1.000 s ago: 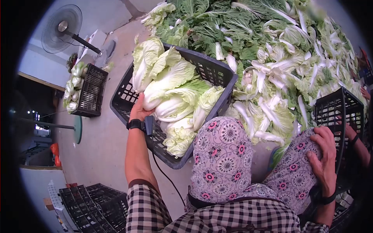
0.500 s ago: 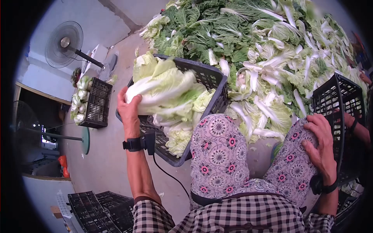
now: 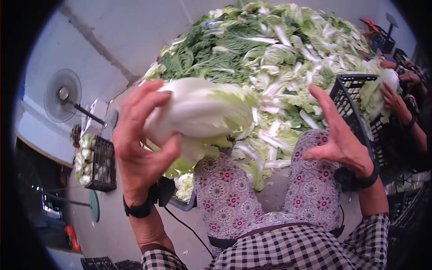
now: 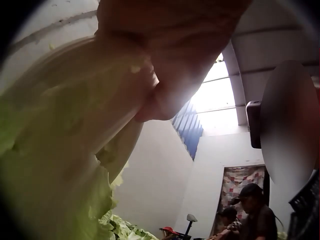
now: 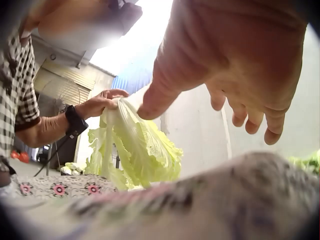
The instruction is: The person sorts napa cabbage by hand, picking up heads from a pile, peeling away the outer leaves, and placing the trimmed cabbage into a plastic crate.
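Gripping a cabbage [image 3: 204,108], the left hand [image 3: 137,141] hangs opposite the wide-spread right hand [image 3: 343,141].

B/w checked shirt [image 3: 270,246], L sleeve [image 3: 163,261] w/ dk brown trim [image 3: 156,247]; purple-grey medallion-print trousers [image 3: 229,191] w/ pink blooms [image 3: 233,200]. Blk L wrist strap [image 3: 138,208] w/ boxy unit [image 3: 166,191] + thin blk cable [image 3: 189,228]; R wrist strap [image 3: 370,176] also blk.

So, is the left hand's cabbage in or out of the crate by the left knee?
Out: the left hand grips the cabbage raised in the air, higher than the crate.
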The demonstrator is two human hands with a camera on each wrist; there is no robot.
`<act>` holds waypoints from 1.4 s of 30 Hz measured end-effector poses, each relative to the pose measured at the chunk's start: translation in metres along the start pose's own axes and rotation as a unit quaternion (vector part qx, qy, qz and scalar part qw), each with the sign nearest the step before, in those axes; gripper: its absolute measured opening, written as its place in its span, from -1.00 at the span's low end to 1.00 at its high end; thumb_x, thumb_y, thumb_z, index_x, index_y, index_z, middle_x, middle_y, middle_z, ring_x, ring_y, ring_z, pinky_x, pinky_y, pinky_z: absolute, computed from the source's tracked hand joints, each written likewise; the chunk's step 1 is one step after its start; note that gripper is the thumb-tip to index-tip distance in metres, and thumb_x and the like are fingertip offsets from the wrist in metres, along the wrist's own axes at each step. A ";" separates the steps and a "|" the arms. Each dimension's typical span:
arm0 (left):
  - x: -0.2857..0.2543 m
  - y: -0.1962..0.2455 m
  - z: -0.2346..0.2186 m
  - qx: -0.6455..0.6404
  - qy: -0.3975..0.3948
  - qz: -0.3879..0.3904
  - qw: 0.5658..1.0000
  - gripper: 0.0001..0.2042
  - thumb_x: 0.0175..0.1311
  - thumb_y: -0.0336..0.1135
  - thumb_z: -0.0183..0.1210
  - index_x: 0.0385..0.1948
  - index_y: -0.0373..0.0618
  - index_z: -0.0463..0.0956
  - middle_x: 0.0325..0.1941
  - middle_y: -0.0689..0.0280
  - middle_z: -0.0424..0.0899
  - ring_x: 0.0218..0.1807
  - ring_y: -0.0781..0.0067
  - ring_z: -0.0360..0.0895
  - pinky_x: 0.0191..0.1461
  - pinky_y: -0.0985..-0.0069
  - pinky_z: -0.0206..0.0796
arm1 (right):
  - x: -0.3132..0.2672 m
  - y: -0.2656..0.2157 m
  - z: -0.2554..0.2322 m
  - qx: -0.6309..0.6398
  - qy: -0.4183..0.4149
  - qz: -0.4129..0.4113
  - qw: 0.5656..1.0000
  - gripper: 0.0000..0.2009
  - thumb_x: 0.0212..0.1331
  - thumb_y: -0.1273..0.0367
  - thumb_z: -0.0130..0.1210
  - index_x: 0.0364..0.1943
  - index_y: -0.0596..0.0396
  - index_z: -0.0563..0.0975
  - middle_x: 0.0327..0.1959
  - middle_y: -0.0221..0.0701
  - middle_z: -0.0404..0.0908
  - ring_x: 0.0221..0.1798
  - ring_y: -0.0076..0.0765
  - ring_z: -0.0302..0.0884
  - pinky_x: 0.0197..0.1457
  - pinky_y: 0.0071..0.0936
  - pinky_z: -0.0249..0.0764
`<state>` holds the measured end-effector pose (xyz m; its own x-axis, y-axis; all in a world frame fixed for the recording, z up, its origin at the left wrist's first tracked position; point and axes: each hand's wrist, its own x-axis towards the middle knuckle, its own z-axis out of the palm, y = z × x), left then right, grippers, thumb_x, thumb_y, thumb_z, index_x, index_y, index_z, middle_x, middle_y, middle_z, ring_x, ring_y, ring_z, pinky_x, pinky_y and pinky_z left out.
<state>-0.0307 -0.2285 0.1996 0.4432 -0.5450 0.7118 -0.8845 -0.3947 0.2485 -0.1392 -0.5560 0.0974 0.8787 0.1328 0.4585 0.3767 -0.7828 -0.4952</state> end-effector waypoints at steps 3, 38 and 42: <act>0.020 0.048 0.030 -0.079 -0.061 0.106 0.989 -0.39 -0.41 -0.61 0.25 -0.07 -0.05 0.52 0.05 0.07 0.52 0.13 0.04 0.44 0.18 0.26 0.32 | 0.025 -0.025 0.012 0.104 -0.012 -0.075 0.992 0.12 -0.29 0.00 0.39 0.35 0.14 -0.04 0.25 -0.05 0.22 0.36 -0.01 0.10 0.43 -0.15 0.00; -0.090 0.034 0.133 -0.447 0.047 -0.375 0.811 -0.51 0.10 -0.42 0.23 0.08 -0.26 0.27 -0.04 0.24 0.51 -0.10 0.41 0.50 -0.01 0.46 0.36 | 0.005 -0.032 0.054 0.445 -0.020 0.052 0.894 0.38 -0.45 -0.06 0.49 0.38 0.16 -0.32 0.38 -0.10 -0.06 0.43 -0.14 -0.09 0.45 -0.27 -0.07; -0.087 0.036 0.130 -0.434 0.000 -0.370 0.821 -0.30 0.05 -0.15 0.28 0.19 -0.26 0.14 0.07 0.17 0.43 0.03 0.33 0.45 0.12 0.40 0.30 | 0.000 -0.038 0.047 0.479 0.072 0.104 0.868 0.19 -0.41 0.22 0.52 0.36 0.20 -0.07 0.24 -0.21 0.28 0.29 -0.29 0.23 0.38 -0.38 0.13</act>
<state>-0.0820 -0.2915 0.0612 0.9064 -0.3936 0.1535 -0.1422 0.0580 0.9881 -0.1398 -0.4981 0.0818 0.9374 -0.0827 0.3384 0.3454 0.0940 -0.9337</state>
